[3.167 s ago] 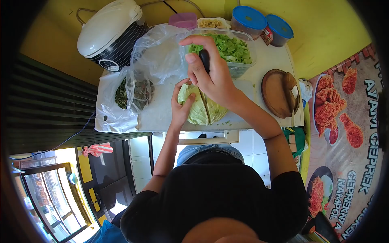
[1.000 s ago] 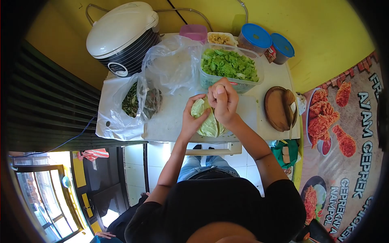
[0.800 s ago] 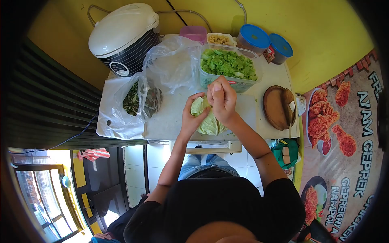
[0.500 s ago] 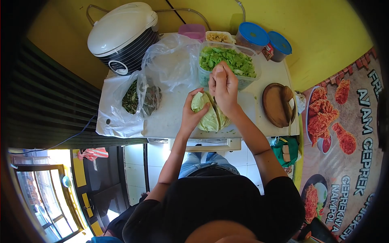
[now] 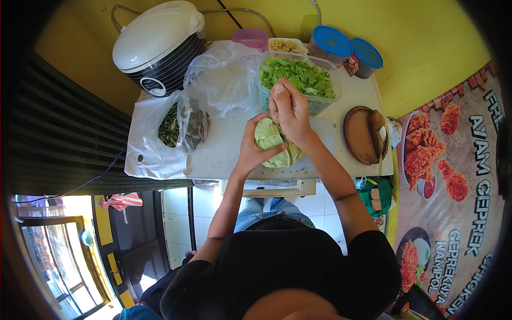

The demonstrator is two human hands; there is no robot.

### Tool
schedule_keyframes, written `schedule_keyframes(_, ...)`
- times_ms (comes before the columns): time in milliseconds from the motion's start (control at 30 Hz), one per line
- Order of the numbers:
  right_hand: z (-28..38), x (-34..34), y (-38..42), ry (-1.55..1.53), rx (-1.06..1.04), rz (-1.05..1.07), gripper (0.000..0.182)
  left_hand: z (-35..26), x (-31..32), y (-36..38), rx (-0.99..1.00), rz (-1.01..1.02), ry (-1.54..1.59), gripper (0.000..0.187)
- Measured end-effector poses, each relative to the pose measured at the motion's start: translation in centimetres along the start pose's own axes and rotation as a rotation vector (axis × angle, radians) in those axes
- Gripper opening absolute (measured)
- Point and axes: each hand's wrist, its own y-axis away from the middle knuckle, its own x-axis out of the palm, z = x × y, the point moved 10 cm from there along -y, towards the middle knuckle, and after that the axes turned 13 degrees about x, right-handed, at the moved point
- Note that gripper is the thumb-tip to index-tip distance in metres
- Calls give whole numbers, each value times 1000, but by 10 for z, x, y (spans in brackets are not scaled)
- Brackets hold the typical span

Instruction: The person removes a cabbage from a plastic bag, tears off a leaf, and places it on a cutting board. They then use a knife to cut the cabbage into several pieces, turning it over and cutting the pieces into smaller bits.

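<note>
A pale green cabbage (image 5: pixel 268 136) lies on the white table just in front of me, with a dark cut line in its top. My left hand (image 5: pixel 253 143) grips its left side, fingers at the far side and thumb across the near part. My right hand (image 5: pixel 290 109) is a fist above the cabbage's right side, closed on a knife seen nearly edge-on; the handle is hidden in the fist and little of the blade shows. Beyond the right hand stands a clear plastic container (image 5: pixel 325 106) full of chopped green leaves (image 5: pixel 298 74).
A rice cooker (image 5: pixel 160 48) stands at the back left, near plastic bags (image 5: pixel 224 77) and a bag of dark leaves (image 5: pixel 169 125). At right lies a wooden mortar (image 5: pixel 358 136) with a pestle (image 5: pixel 377 121). Blue-lidded tubs (image 5: pixel 332 41) line the back. Cabbage scraps lie near the table edge.
The cabbage has turned or shifted under my left hand. My right fist has moved slightly left and toward the cabbage. The whole view has shifted a little.
</note>
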Motion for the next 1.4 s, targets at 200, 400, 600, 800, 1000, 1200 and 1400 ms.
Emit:
schedule_keyframes(200,9,2,10,32,-39,48,30,-15,7,-2,49,116,-362,98)
schedule_keyframes(400,-1,-1,-9,-88,120,65,30,-1,9,-3,-22,186,-279,101)
schedule_keyframes(600,11,-9,9,154,-138,-120,28,-8,10,-3,8,169,-362,99)
schedule_keyframes(800,6,-25,1,-55,34,-162,29,-8,11,-5,8,152,-351,100)
schedule_keyframes(1000,16,-5,4,156,-118,-38,31,-5,12,-5,0,165,-346,99)
schedule_keyframes(1200,12,-26,-4,-66,41,-165,32,-12,15,-6,-1,171,-364,100)
schedule_keyframes(1400,90,-37,-11,105,-163,-201,32,-12,15,-5,-1,185,-374,104)
